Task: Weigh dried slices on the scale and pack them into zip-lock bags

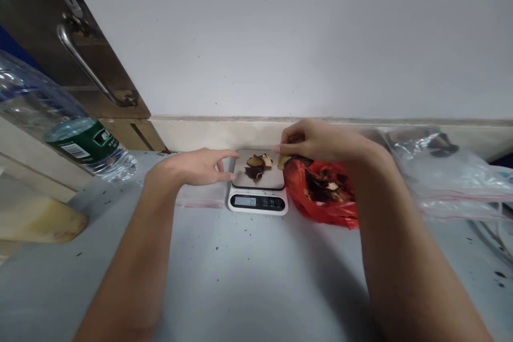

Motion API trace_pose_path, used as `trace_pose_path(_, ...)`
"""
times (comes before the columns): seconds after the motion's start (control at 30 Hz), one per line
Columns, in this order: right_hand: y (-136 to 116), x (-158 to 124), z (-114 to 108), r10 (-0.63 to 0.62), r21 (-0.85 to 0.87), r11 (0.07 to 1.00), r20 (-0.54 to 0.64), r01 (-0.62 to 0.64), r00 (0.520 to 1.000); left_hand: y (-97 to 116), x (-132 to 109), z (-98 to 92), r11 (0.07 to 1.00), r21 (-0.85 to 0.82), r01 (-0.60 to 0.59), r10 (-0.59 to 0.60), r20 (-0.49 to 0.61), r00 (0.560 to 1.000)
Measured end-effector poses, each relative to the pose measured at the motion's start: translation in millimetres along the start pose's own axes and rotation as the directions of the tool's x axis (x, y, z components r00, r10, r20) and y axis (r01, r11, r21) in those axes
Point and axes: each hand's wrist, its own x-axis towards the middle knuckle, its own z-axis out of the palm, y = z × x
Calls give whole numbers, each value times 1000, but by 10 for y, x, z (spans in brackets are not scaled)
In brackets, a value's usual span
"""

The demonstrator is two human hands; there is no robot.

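Observation:
A small white digital scale (258, 204) stands on the grey table, its display reading about 79, a decimal point being too small to make out. On its plate lie several curled brown and cream dried slices (255, 172). My left hand (204, 166) is at the plate's left edge, thumb and fingers apart, with nothing in it. Over the plate's right edge, my right hand (301, 140) is closed in a pinch on a yellowish-brown dried slice (284, 162). Below that hand a red plastic bag (320, 212) gapes, holding more dark dried pieces (329, 186).
Clear zip bags (452, 179) lie at the right, one with dark pieces inside. Another flat clear bag (200, 195) is left of the scale. A water bottle (86, 141) and a yellowish container (52, 219) are at the left. A white wall (280, 53) rises behind.

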Motion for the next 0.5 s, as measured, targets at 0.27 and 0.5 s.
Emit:
trace_pose_path(0.27,-5,62,84,69,-38,997,5,-69,998,78,2,-1,1000,-3,0,0,11,1000)
trace_pose_path(0.5,-73,253,345,18,47,999,28,-19,999,78,44,25,1000,24,-10,9,29,1000)
